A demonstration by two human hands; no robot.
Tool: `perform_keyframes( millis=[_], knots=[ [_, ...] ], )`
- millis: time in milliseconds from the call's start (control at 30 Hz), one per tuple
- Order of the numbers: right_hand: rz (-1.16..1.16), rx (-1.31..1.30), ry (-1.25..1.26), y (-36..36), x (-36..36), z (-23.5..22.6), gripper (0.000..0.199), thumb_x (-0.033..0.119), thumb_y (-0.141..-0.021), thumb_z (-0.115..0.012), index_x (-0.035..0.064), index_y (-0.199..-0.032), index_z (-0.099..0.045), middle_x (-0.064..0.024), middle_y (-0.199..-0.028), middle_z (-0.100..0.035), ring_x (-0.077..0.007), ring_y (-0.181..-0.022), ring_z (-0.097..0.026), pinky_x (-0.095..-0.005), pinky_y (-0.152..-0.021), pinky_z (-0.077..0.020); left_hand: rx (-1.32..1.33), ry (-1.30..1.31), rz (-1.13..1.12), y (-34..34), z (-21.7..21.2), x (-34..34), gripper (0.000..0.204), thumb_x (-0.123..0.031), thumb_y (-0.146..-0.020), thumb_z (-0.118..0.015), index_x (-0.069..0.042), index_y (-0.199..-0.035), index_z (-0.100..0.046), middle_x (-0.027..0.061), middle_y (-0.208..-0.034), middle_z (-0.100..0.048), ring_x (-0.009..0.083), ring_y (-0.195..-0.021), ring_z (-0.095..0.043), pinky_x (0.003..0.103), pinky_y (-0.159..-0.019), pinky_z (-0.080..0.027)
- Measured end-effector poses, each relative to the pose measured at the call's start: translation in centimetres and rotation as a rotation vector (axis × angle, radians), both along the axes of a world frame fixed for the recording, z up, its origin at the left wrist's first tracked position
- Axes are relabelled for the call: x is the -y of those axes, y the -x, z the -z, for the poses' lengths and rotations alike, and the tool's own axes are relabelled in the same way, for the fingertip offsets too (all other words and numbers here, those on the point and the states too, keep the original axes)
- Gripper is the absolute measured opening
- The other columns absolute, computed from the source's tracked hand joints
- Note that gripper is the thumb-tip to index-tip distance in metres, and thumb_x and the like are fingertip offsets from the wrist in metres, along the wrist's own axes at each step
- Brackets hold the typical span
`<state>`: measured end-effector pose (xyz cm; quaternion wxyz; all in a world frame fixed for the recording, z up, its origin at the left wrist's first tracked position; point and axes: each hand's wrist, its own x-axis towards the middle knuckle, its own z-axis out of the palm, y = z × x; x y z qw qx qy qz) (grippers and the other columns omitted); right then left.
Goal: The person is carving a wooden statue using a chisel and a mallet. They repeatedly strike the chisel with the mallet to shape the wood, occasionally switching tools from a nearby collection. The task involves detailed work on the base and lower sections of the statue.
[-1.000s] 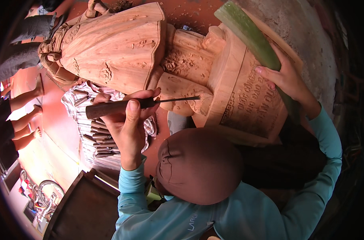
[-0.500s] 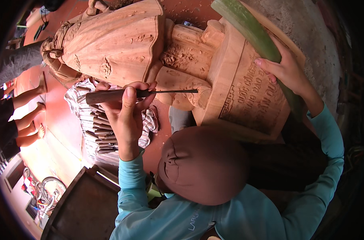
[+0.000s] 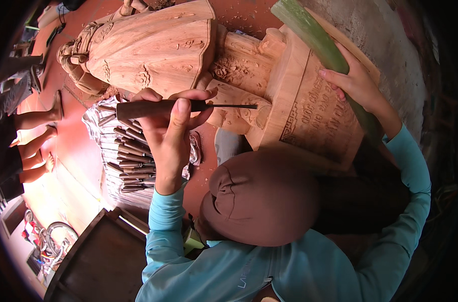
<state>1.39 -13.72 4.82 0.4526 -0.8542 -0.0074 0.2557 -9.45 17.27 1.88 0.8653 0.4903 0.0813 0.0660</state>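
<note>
My left hand (image 3: pixel 169 132) holds a chisel (image 3: pixel 151 108) by its dark wooden handle, fingers curled around it. The thin dark blade points right, its tip overlapping the carved feet in this view; whether it touches wood I cannot tell. My right hand (image 3: pixel 357 83) grips a long green club-shaped mallet (image 3: pixel 314 38), slanting in front of the statue's base (image 3: pixel 314 108). Its lower end passes behind my wrist into shadow. The carved wooden statue (image 3: pixel 153 45) lies on its side, with a robe, flower reliefs and a base bearing raised lettering.
Several dark-handled chisels (image 3: pixel 133 161) lie on a striped cloth (image 3: pixel 105 146) left of my left forearm. Wood shavings dot the red floor (image 3: pixel 244 15). Other people's legs (image 3: pixel 43 118) are at the left. A brown cap (image 3: pixel 261 199), dark table (image 3: pixel 100 256) and bicycle (image 3: pixel 58 239) appear lower down.
The statue sits slightly farther right in the picture as the view shifts. My left hand and the chisel appear a little farther right and higher; both hands keep their grips.
</note>
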Motion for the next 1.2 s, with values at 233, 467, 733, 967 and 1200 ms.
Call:
perform_keyframes(
  millis=[233,467,733,967,1200],
  knots=[
    [-0.022,-0.022,-0.069,0.0,0.3,0.1,0.062,0.026,-0.087,-0.068,0.0012,-0.135,-0.037,0.0019,-0.065,-0.048,-0.0054,-0.045,-0.042,-0.0206,-0.043,-0.0363,-0.009,-0.033,-0.118,1.1,0.9,-0.3,0.033,-0.013,-0.099,-0.047,-0.018,-0.128,-0.035,0.0244,-0.111,-0.061,0.0386,-0.107,-0.061,0.039,-0.079,-0.060],
    [-0.029,0.007,-0.104,0.3,0.6,0.6,0.060,0.024,-0.087,-0.067,0.0000,-0.133,-0.039,0.0009,-0.069,-0.051,-0.0054,-0.045,-0.042,-0.0213,-0.042,-0.0366,0.050,-0.165,-0.272,2.3,1.7,1.3,0.034,-0.010,-0.098,-0.049,-0.020,-0.118,-0.023,0.0237,-0.110,-0.061,0.0341,-0.103,-0.063,0.042,-0.080,-0.058],
    [-0.020,-0.022,-0.116,0.3,1.2,0.8,0.063,0.023,-0.087,-0.067,-0.0017,-0.136,-0.036,-0.0002,-0.071,-0.052,-0.0053,-0.045,-0.042,-0.0220,-0.042,-0.0369,0.394,-0.841,-0.084,4.1,-0.7,0.9,0.013,-0.001,-0.088,-0.054,-0.006,-0.100,-0.053,0.0136,-0.091,-0.062,0.0257,-0.072,-0.062,0.037,-0.065,-0.056],
    [-0.039,-0.014,-0.116,0.3,0.9,0.5,0.064,0.024,-0.086,-0.068,-0.0019,-0.135,-0.037,-0.0013,-0.073,-0.054,-0.0057,-0.045,-0.042,-0.0223,-0.042,-0.0371,0.252,-1.504,0.535,3.0,-0.6,3.7,0.024,-0.024,-0.079,-0.072,-0.011,-0.098,-0.065,0.0078,-0.132,-0.052,0.0237,-0.071,-0.067,0.034,-0.055,-0.054],
    [-0.007,-0.027,-0.129,0.3,1.0,0.6,0.067,0.023,-0.086,-0.068,-0.0012,-0.138,-0.035,-0.0028,-0.077,-0.056,-0.0059,-0.045,-0.042,-0.0220,-0.042,-0.0373,0.368,-1.468,0.483,2.7,0.5,4.3,0.029,-0.032,-0.079,-0.071,-0.009,-0.094,-0.061,0.0088,-0.136,-0.049,0.0266,-0.070,-0.067,0.034,-0.053,-0.054]
  ],
)
